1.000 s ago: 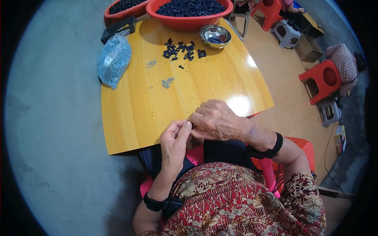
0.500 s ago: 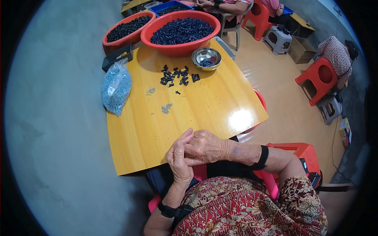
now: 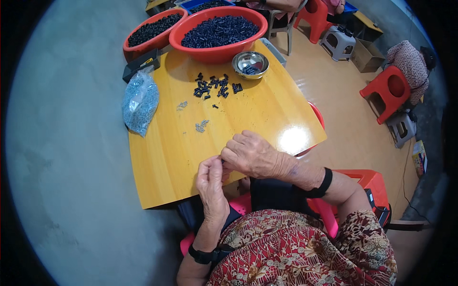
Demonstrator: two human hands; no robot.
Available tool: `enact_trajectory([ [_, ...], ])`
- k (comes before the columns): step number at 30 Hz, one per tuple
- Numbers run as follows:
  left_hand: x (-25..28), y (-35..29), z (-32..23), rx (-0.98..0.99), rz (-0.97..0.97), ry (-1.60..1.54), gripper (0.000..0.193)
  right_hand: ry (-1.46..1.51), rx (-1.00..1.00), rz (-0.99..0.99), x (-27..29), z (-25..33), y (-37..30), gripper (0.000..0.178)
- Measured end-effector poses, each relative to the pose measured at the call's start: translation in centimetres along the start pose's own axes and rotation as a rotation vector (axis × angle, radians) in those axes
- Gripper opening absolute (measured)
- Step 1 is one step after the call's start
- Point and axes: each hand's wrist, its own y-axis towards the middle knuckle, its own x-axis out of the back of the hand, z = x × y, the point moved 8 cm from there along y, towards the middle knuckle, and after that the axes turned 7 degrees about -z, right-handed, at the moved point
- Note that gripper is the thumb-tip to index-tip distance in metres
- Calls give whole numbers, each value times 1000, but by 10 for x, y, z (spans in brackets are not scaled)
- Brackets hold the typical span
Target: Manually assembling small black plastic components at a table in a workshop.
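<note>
Over the table's near edge, my left hand (image 3: 211, 183) is closed in a pinch. A small dark part (image 3: 223, 161) shows at its fingertips. My right hand (image 3: 251, 153) is closed right against it, fingers curled down, and whatever they grip is hidden beneath. Beyond the hands, a few tiny silvery pieces (image 3: 202, 126) lie on the yellow tabletop (image 3: 167, 167), with another little cluster (image 3: 182, 106) farther off. Past those is a loose pile of small black plastic parts (image 3: 202, 88). A steel bowl (image 3: 257, 62) holding some dark parts stands to their right.
A big red basin (image 3: 183, 51) heaped with dark parts sits at the far edge, beside an orange-red basin (image 3: 138, 46) of black pieces. A plastic bag (image 3: 140, 105) of small metal pieces lies at the left edge, near a dark tray (image 3: 141, 64). Other people sit beyond, near red stools (image 3: 389, 90).
My hands were clasped together; now they have come apart to a fingertip meeting. The right hand has moved up and away from me, and a small dark part shows between them.
</note>
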Motion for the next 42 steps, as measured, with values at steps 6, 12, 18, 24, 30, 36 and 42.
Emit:
enact_trajectory([
  [6,-5,1,5,95,83,-81,22,89,-18,114,-3,-4,-5,17],
  [12,-6,-5,26,282,74,-113,28,193,-162,213,-7,-12,-7,19],
  [18,-2,-2,18,172,50,-77,20,306,-218,149,-3,-11,-9,17],
  [24,3,9,8,-62,21,151,15,748,-664,69,-10,-47,-27,21],
  [30,1,6,2,-120,6,190,12,1126,-959,292,-34,-52,-46,37],
  [36,-6,-1,-14,-414,58,355,11,1321,-968,465,-43,-35,-51,38],
  [42,-7,-26,-30,-584,107,548,15,1414,-983,558,-41,-16,-60,37],
])
